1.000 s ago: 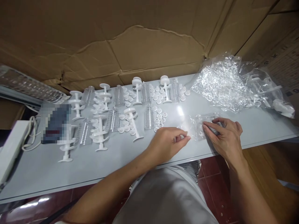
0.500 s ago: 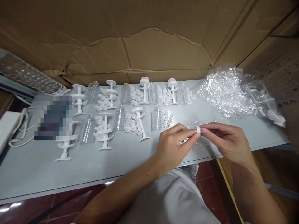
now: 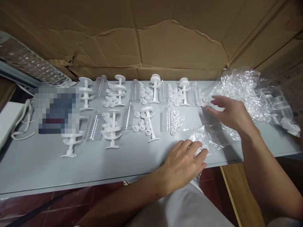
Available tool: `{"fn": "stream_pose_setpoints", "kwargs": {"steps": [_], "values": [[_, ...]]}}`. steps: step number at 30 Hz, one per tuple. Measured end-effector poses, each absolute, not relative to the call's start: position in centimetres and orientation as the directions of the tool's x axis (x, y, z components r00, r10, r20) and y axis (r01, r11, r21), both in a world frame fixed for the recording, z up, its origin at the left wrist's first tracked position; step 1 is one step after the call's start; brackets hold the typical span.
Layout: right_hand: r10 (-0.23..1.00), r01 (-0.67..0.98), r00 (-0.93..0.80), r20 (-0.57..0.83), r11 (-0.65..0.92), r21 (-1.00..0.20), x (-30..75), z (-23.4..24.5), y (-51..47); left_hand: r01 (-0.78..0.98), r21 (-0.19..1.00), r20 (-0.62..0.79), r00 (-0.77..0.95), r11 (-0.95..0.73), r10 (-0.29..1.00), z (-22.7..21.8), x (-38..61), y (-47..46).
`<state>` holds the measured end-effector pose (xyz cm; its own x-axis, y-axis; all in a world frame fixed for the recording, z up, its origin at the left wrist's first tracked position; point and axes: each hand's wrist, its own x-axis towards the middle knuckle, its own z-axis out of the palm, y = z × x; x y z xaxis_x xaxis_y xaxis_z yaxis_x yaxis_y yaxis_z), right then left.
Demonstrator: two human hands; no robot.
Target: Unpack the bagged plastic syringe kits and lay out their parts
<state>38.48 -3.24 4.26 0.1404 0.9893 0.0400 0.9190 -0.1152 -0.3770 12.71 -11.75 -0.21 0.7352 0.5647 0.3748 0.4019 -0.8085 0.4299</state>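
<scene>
1. The cardboard wall stands along the far edge of the grey table, so nothing I lay out can roll off the back
2. At the far right a heap of clear plastic bags sits within reach of my right arm, with more bagged white parts beyond it
3. Across the middle of the table the sets lie in two rows: white spindles upright on their bases, ribbed clear tubes beside them, and small white caps grouped next to each tube, so each set reads at a glance
4. One small clear bag lies flat near the table's near edge, right of the rows, between my hands
5. My left hand rests flat, fingers loosely spread, its tips pinning the bag's near left corner so it stays put
6. My right hand hovers open just over the far right end of the far row, fingertips close to the caps there; I cannot tell whether it pinches one
</scene>
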Motion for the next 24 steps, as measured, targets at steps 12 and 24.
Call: {"fn": "stream_pose_setpoints", "kwargs": {"steps": [12,24], "values": [[0.984,0.903,-0.112,-0.135,0.044,-0.427,41.1,2.7,-15.4,0.394,0.307,0.292,0.828,-0.866,0.48,-0.1,12.7,-11.8],[0.828,0.885,0.462,0.319,-0.454,-0.104,46.6,6.9,-5.0,0.307,0.409,0.472,0.734,-0.859,0.488,-0.1,12.1,-12.6]]}}
